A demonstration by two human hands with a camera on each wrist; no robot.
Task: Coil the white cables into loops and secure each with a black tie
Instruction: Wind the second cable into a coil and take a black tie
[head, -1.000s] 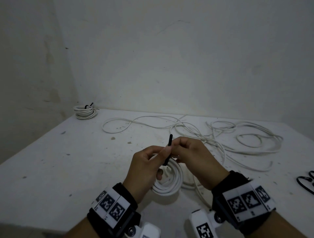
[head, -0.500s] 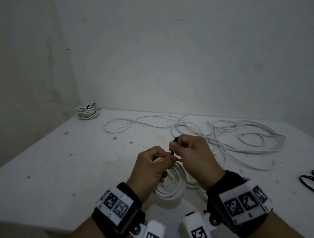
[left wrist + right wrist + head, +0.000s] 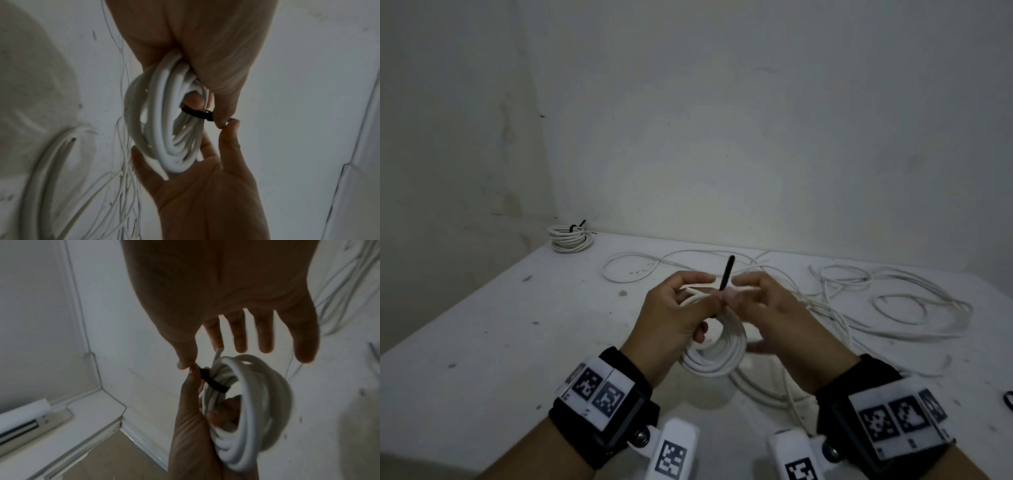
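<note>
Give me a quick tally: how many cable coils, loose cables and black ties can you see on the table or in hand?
Coiled white cables: 2, held coil and tied coil at the far corner.
Loose cable tangle: 1; separate cables cannot be counted.
Black ties: 3, held tie, tied coil's tie, spare tie at right edge.
Total: 6.

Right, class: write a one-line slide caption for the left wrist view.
Left hand holds coil, black tie wrapped round it.
</note>
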